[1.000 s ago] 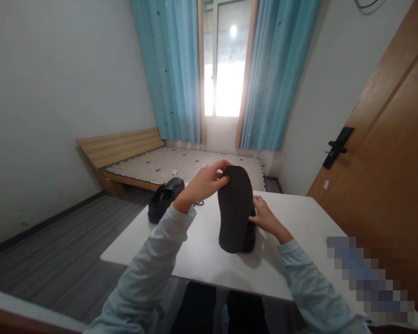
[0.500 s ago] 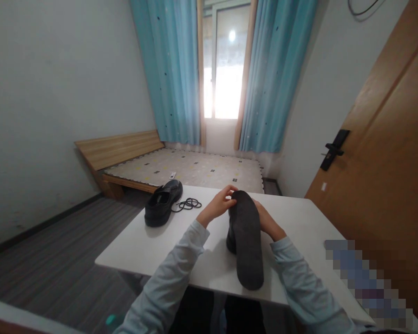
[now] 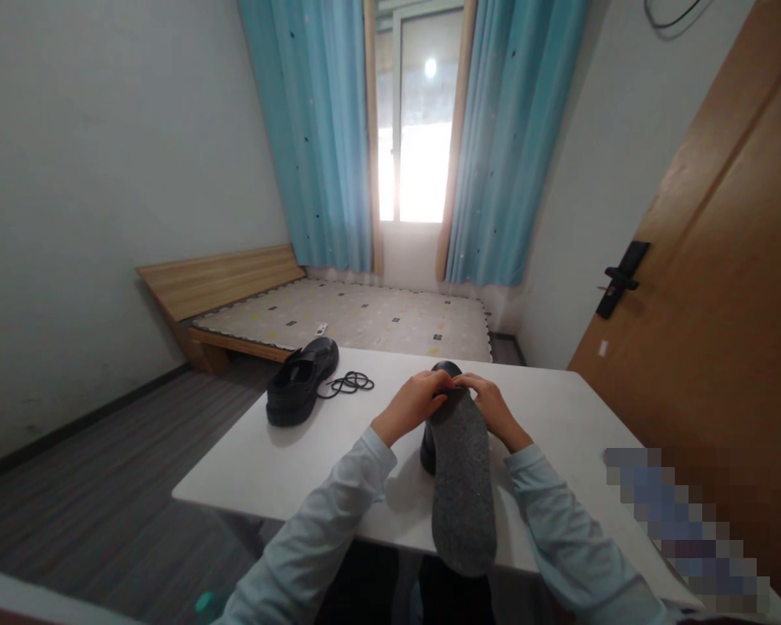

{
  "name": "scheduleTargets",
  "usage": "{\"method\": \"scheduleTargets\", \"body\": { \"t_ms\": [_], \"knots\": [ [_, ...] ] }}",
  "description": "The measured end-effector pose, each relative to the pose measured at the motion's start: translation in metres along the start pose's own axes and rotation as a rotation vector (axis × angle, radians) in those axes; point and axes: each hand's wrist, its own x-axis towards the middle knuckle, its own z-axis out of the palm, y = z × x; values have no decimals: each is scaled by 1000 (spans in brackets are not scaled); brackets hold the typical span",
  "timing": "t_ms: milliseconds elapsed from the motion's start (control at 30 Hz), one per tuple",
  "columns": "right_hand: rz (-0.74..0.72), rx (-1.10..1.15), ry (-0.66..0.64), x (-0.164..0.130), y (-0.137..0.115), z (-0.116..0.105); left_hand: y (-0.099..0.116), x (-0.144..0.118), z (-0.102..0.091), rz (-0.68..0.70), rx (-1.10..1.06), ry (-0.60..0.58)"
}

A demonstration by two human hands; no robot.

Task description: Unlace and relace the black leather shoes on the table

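Note:
A grey felt-like insole (image 3: 463, 486) is held by its far end in both hands, its near end reaching past the table's front edge. My left hand (image 3: 420, 401) pinches the far left corner, fingers closed. From the right, my right hand (image 3: 491, 406) grips the same end, fingertips close to the left ones. Under and beyond the insole stands a black shoe (image 3: 447, 369), mostly hidden; its toe and left side show. Another black shoe (image 3: 292, 391) rests at the table's left, beside a loose black shoelace (image 3: 351, 383).
The white table (image 3: 286, 473) carries all of this. A pixelated patch (image 3: 683, 529) covers something along its right edge. Behind the table is a bed (image 3: 377, 317) below a window with blue curtains (image 3: 329, 139). A wooden door (image 3: 709, 260) stands at right.
The insole has turned from its dark, smooth face to its grey, fuzzy face and come slightly nearer. Both hands have drawn together at its far end, uncovering the shoe's toe.

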Motion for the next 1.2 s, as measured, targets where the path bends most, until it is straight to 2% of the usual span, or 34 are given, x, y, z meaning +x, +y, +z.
{"method": "scheduleTargets", "body": {
  "t_ms": [133, 267, 367, 533, 667, 800, 933, 1033, 1200],
  "knots": [
    [-19, 73, 29, 0, 2, 1, 2, -4, 0, 28, 38, -34],
    [-2, 119, 43, 2, 3, 1, 0, -7, -1, 154, 50, -84],
    [23, 152, 56, 3, 4, 1, 0, -7, -6, 196, 47, -173],
    [107, 219, 73, 5, 6, 1, 4, 1, -12, 192, 108, -317],
    [151, 216, 63, 5, 3, -1, 5, 12, -5, 229, 186, -320],
    [152, 210, 75, 5, 2, -1, 4, 20, 5, 254, 351, -314],
    [160, 246, 79, 5, 3, 1, 12, 26, 8, 323, 488, -267],
    [173, 272, 78, 5, 4, 2, 23, 29, 9, 366, 554, -311],
    [200, 290, 98, 4, 7, 5, 35, 30, 19, 301, 525, -394]
  ]
}}
